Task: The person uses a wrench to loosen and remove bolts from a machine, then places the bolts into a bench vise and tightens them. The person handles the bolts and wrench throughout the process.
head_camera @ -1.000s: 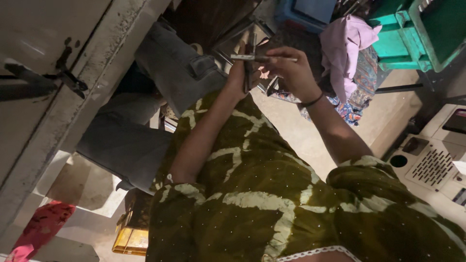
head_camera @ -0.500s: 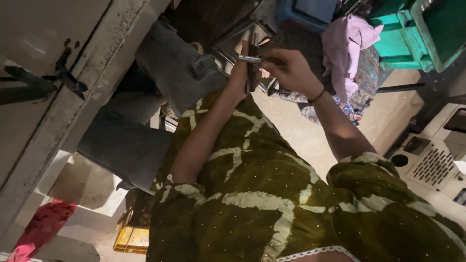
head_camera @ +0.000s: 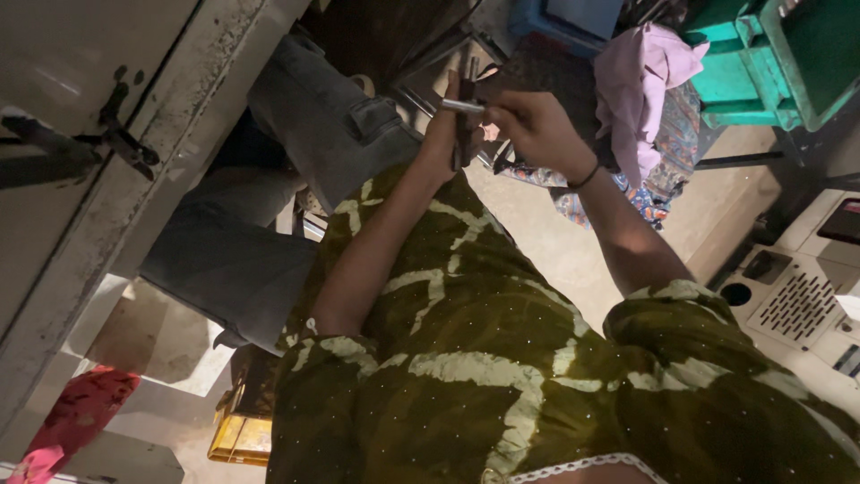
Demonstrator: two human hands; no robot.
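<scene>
My left hand (head_camera: 439, 134) is raised in front of me and grips a thin dark tool (head_camera: 467, 121) that stands upright. My right hand (head_camera: 537, 130), with a dark band at the wrist, pinches a short silver metal rod (head_camera: 461, 106) and holds it crosswise against the top of the dark tool. Both hands meet there, above the lap of my green patterned garment (head_camera: 466, 358). What the dark tool is cannot be made out in the dim light.
Grey jeans fabric (head_camera: 331, 125) lies left of the hands, beside a worn metal door with a latch (head_camera: 116, 134). A pink cloth (head_camera: 645, 72) and green crates (head_camera: 770, 54) are at the upper right. A white machine (head_camera: 797, 296) stands right, a yellow box (head_camera: 237, 435) and red cloth (head_camera: 72, 412) lower left.
The hands stay together on the dark tool and the silver rod, shifting only slightly. The view has drifted a little.
</scene>
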